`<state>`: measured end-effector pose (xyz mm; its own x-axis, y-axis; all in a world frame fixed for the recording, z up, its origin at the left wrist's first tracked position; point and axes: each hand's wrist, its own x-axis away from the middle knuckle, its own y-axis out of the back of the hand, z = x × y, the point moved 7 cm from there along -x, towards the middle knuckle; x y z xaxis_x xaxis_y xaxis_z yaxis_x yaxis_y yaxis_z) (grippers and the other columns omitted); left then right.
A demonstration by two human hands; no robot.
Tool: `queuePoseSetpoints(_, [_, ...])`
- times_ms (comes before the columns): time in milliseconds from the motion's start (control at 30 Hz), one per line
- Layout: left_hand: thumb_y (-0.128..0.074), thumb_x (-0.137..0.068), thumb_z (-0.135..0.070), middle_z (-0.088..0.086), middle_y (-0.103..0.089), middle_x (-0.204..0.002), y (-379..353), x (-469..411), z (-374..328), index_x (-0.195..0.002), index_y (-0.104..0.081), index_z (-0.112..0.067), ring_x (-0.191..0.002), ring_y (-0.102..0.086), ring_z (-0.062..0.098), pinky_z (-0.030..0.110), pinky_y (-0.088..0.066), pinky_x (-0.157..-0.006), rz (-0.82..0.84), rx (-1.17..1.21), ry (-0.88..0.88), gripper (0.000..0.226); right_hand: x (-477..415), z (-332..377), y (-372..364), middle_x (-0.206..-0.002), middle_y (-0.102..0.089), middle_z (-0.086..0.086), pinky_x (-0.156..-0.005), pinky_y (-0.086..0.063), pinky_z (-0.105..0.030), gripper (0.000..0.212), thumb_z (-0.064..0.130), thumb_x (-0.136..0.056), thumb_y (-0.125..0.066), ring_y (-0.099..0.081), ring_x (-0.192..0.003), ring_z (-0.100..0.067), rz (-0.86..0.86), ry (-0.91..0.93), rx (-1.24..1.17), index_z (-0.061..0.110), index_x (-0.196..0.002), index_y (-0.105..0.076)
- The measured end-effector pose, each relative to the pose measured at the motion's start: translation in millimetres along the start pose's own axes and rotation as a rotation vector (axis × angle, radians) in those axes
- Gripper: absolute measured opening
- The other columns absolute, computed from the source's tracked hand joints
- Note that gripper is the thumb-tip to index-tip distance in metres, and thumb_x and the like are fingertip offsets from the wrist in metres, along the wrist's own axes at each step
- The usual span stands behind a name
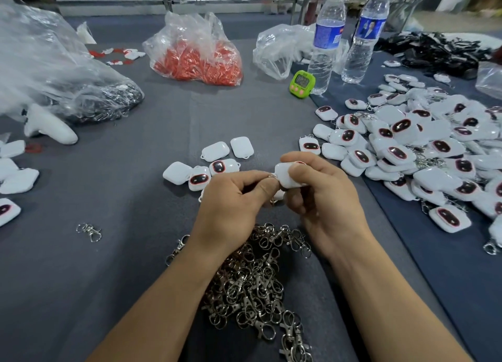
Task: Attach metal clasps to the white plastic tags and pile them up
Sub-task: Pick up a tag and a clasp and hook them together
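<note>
Threading is in hand: the left hand pinches a clasp ring against the white tag, gripped by the right hand above the loose clasps. Next, the ring likely needs seating through the tag's loop, then transfer to the tag pile at right.

Tags are white w/ a dark oval patch rimmed in red-pink; clasps are shiny silver. Tablecloth is mid grey, rt-side cloth navy. Clear bag shows orange-red contents, timer is lime green w/ pink btns, left bottle & right bottle are clear w/ blue labels, white caps.
</note>
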<state>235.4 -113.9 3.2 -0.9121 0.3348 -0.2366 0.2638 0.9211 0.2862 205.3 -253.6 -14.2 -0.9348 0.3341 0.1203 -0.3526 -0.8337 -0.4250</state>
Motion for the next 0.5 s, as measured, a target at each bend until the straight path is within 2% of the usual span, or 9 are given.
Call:
queuePoseSetpoints(100, [-0.069,-0.095,-0.023,-0.007,-0.057,-0.056,1.4,-0.4,0.7,-0.069,-0.076,-0.037,-0.056,-0.045,0.009,0.020,-0.037,-0.050,0.010,-0.010,0.016,0.030,0.1,-1.7,-0.2,-0.070,-0.062,-0.009,-0.041,-0.026,-0.021,0.031,-0.005,-0.090,-0.056,-0.039,-0.039,-0.012,0.008,0.010,-0.002,0.017,-0.081,-0.077])
queuePoseSetpoints(167, [-0.070,-0.094,-0.021,-0.005,-0.050,-0.054,4.2,1.0,-1.9,-0.064,-0.072,-0.022,-0.056,-0.042,0.007,0.028,-0.035,-0.053,-0.005,-0.158,-0.066,0.030,-0.1,0.3,-0.7,-0.067,-0.061,-0.006,-0.041,-0.029,-0.019,0.023,0.000,-0.082,-0.062,-0.041,-0.041,-0.012,-0.005,0.084,0.101,0.019,-0.083,-0.076])
queuePoseSetpoints(233, [-0.069,-0.092,-0.016,0.000,-0.055,-0.059,1.7,4.3,-8.2,-0.066,-0.069,-0.014,-0.063,-0.048,0.014,0.036,-0.036,-0.060,-0.007,-0.458,-0.190,0.026,2.8,6.4,-2.7,-0.060,-0.060,0.004,-0.044,-0.037,-0.020,0.022,0.008,-0.073,-0.066,-0.043,-0.044,-0.010,-0.038,0.223,0.343,0.022,-0.087,-0.075])
queuePoseSetpoints(300, [-0.065,-0.088,-0.011,0.006,-0.062,-0.071,-12.5,10.8,-13.9,-0.073,-0.071,-0.013,-0.076,-0.053,0.024,0.036,-0.037,-0.068,0.051,-0.778,-0.268,0.016,9.1,12.4,-8.1,-0.051,-0.050,0.012,-0.053,-0.041,-0.018,0.029,0.011,-0.074,-0.069,-0.041,-0.046,-0.006,-0.065,0.384,0.685,0.030,-0.096,-0.073])
queuePoseSetpoints(367, [-0.062,-0.086,-0.009,0.005,-0.063,-0.077,-21.2,15.1,-13.2,-0.076,-0.069,-0.015,-0.083,-0.055,0.025,0.035,-0.039,-0.075,0.076,-0.886,-0.293,0.013,14.3,14.2,-11.0,-0.048,-0.046,0.012,-0.054,-0.039,-0.014,0.033,0.012,-0.076,-0.069,-0.043,-0.046,-0.009,-0.090,0.446,0.825,0.034,-0.100,-0.068])
queuePoseSetpoints(433, [-0.066,-0.091,-0.012,0.005,-0.061,-0.073,-13.4,14.6,-12.9,-0.074,-0.069,-0.014,-0.078,-0.054,0.024,0.036,-0.040,-0.072,-0.001,-0.724,-0.254,0.017,12.6,13.7,-5.0,-0.050,-0.053,0.008,-0.050,-0.042,-0.022,0.023,0.012,-0.078,-0.067,-0.046,-0.044,-0.012,-0.135,0.350,0.654,0.029,-0.094,-0.064])
queuePoseSetpoints(500, [-0.067,-0.094,-0.021,-0.003,-0.059,-0.065,-2.3,9.1,-4.9,-0.075,-0.073,-0.020,-0.067,-0.052,0.014,0.032,-0.040,-0.063,-0.070,-0.459,-0.145,0.020,6.2,8.0,2.0,-0.054,-0.058,-0.001,-0.041,-0.036,-0.023,0.017,0.004,-0.084,-0.065,-0.045,-0.040,-0.013,-0.152,0.178,0.343,0.019,-0.091,-0.059])
